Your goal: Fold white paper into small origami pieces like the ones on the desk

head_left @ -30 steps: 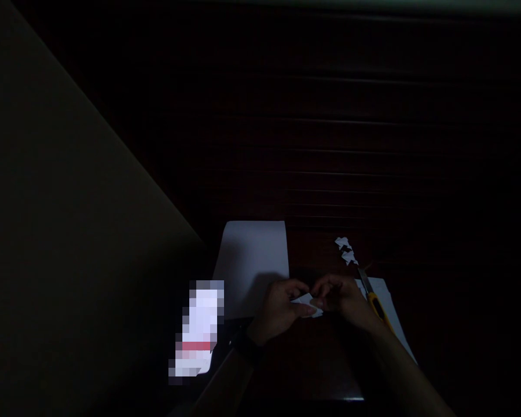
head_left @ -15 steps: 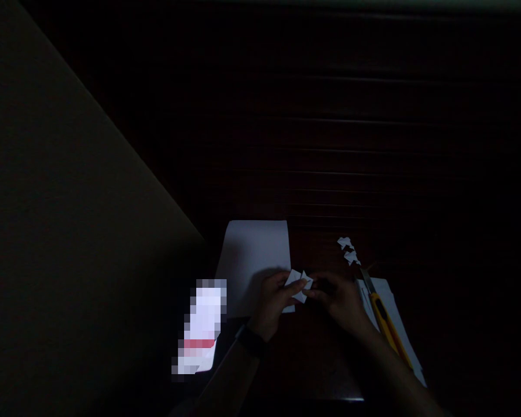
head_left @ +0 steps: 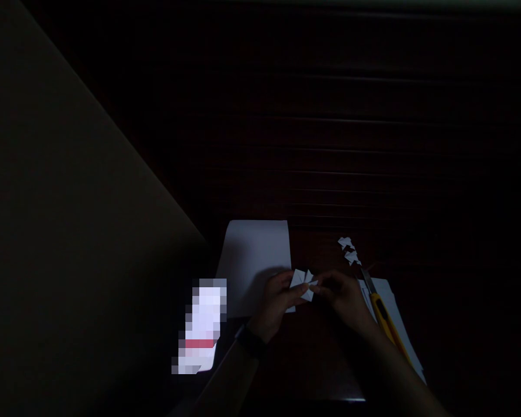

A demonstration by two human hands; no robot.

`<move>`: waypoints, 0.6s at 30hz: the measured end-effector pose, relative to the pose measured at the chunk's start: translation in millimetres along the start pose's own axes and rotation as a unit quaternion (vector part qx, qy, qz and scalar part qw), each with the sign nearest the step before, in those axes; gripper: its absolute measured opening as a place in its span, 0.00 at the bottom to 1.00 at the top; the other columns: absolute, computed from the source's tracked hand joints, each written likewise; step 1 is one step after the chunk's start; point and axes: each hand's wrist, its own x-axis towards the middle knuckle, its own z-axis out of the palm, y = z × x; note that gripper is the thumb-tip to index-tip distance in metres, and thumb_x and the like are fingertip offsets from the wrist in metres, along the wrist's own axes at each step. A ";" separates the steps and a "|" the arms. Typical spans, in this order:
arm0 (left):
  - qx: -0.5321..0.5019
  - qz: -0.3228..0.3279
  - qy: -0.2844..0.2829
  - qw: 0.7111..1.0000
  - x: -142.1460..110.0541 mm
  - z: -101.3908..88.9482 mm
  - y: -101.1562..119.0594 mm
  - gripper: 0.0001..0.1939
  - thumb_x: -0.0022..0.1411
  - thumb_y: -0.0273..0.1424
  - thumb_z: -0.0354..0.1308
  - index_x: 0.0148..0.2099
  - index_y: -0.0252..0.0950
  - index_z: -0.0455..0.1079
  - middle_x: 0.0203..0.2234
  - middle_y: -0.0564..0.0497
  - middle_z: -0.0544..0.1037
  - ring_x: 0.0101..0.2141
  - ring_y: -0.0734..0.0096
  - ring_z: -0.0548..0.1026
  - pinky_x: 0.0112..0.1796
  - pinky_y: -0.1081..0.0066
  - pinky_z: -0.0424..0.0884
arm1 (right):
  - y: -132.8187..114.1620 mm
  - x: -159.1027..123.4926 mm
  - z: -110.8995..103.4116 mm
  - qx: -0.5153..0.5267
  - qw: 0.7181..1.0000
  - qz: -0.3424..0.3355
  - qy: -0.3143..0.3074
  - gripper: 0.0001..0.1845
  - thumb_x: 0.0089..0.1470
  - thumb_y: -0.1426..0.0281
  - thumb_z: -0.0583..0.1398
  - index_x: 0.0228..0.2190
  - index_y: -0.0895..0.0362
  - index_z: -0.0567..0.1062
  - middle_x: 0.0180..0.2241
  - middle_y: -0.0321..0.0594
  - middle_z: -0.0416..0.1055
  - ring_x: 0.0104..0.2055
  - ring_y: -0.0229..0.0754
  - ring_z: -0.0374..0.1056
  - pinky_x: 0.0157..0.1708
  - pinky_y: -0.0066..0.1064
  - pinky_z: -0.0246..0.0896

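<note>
Between my two hands is a small piece of folded white paper with creases and pointed flaps. My left hand, with a dark band on its wrist, pinches the paper along its left and lower side, thumb on top. The thumb and fingers of my right hand close on a flap at the paper's right edge. Several fingertips are hidden under the paper or lost in the dim light.
A white sheet lies behind my left hand. At the left glows a pixelated phone-like screen. Small folded white paper pieces lie at the back right. A yellow box cutter, blade out, rests on a paper stack beside my right forearm.
The folded paper and both hands have shifted slightly to the right. The right fingers have moved onto a flap, and the paper's flaps now stand a little differently.
</note>
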 end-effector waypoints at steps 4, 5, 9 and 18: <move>0.030 0.004 -0.014 0.999 0.4 -1.3 1.3 0.18 0.50 0.33 0.62 0.43 0.31 0.70 0.38 0.42 0.76 0.37 0.62 0.74 0.34 0.68 0.70 | -3.2 0.1 -2.4 0.000 0.999 0.024 -0.024 0.07 0.49 0.66 0.61 0.29 0.57 0.74 0.30 0.38 0.75 0.34 0.43 0.70 0.36 0.33 0.62; 0.038 0.006 -0.014 0.999 0.8 -1.9 0.8 0.17 0.50 0.33 0.62 0.43 0.31 0.70 0.38 0.43 0.76 0.36 0.62 0.74 0.34 0.68 0.70 | -4.6 -0.2 -2.9 0.004 0.999 0.023 -0.031 0.07 0.49 0.66 0.61 0.29 0.57 0.75 0.31 0.39 0.75 0.35 0.43 0.70 0.37 0.34 0.62; 0.040 0.018 -0.020 0.999 1.8 -3.3 -2.4 0.16 0.50 0.32 0.63 0.42 0.31 0.70 0.36 0.44 0.76 0.34 0.64 0.74 0.33 0.69 0.70 | -9.5 -0.9 -3.0 0.020 0.999 0.004 -0.035 0.06 0.50 0.68 0.60 0.31 0.56 0.76 0.32 0.39 0.75 0.36 0.43 0.70 0.39 0.34 0.62; -0.024 -0.013 0.025 0.999 1.7 -5.3 -2.9 0.18 0.46 0.31 0.65 0.41 0.31 0.71 0.37 0.43 0.76 0.36 0.61 0.74 0.34 0.68 0.70 | -1.4 0.3 2.2 0.057 0.998 -0.034 0.000 0.04 0.48 0.70 0.62 0.29 0.51 0.79 0.38 0.40 0.73 0.43 0.45 0.68 0.44 0.37 0.61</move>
